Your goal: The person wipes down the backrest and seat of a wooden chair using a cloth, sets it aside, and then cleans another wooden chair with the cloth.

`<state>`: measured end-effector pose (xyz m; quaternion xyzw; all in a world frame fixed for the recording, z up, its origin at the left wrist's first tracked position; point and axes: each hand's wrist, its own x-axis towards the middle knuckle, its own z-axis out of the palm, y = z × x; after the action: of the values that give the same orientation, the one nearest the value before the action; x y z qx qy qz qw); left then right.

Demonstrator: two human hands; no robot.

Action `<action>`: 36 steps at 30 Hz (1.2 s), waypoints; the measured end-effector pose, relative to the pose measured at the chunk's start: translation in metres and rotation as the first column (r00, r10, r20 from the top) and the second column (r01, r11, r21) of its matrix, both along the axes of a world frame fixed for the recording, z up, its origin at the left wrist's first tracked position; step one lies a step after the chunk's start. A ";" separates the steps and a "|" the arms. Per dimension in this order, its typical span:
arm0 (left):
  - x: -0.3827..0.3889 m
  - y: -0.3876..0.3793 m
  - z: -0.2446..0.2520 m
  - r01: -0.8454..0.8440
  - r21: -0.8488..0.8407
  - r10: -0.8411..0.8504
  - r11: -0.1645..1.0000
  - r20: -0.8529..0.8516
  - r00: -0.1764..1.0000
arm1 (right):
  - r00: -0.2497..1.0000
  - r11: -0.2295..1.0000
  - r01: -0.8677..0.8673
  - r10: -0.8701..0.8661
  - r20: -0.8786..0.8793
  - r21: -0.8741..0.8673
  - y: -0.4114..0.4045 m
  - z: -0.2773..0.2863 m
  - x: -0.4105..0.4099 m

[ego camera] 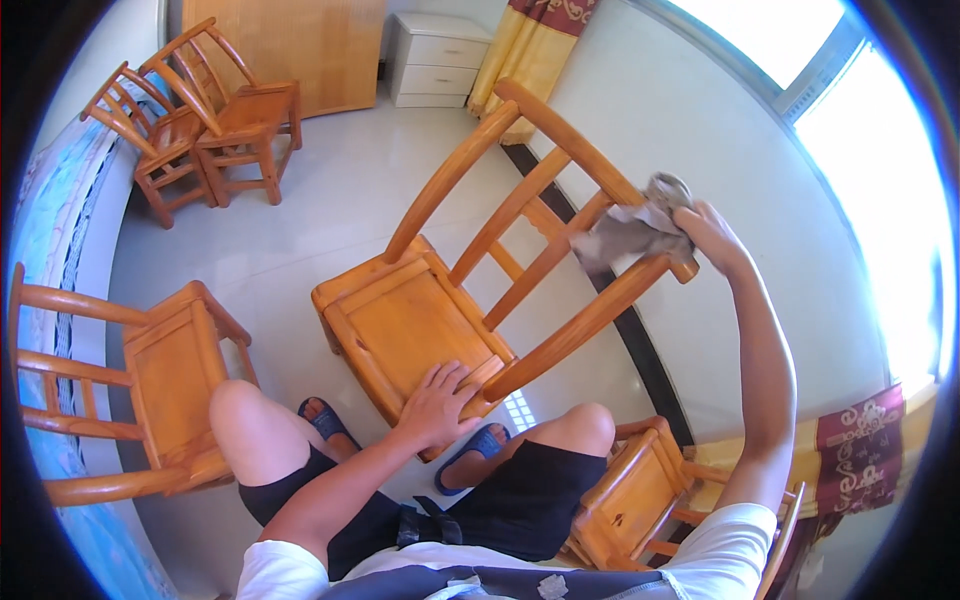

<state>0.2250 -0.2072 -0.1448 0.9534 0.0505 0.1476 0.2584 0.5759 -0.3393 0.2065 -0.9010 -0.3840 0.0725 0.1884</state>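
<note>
Before me stands a wooden chair [420, 322] with a glossy orange-brown finish, its slatted back leaning away to the upper right. My left hand [441, 405] rests flat on the near corner of its seat, fingers spread. With my right hand [709, 236] I grip a crumpled grey cloth [634, 234] against the top rail of the chair back, near the rail's right end. The cloth hangs over the rail and hides part of it. Some of my right fingers are hidden behind the cloth.
Similar chairs stand at my left [176, 375], at my right [630, 502], and as a pair [247, 112] at the far left. A bed with a blue cover [45, 217] lines the left side. A white drawer cabinet [439, 64] stands far back, beside a yellow curtain [525, 52].
</note>
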 end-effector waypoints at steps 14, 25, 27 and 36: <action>-0.001 0.000 0.004 -0.007 0.013 0.008 1.000 -0.048 0.999 | 0.408 0.159 0.708 0.702 -0.583 0.688 -0.019 -0.136 -0.042; 0.001 -0.002 0.009 -0.011 0.067 0.015 0.998 -0.051 0.999 | -0.267 0.394 0.882 0.871 -0.413 0.260 0.050 -0.183 -0.009; 0.002 -0.001 0.009 -0.003 0.050 0.006 0.999 -0.048 0.999 | -0.146 0.361 0.845 0.865 -0.480 0.394 0.058 -0.189 0.000; -0.002 0.003 0.011 -0.009 0.019 0.010 1.000 -0.050 0.999 | 0.887 0.711 -0.005 0.328 -0.325 0.704 0.091 -0.190 -0.052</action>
<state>0.2234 -0.2040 -0.1335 0.9589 0.0600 0.1254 0.2474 0.5239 -0.2481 0.0169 -0.6887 -0.4140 0.1380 0.5790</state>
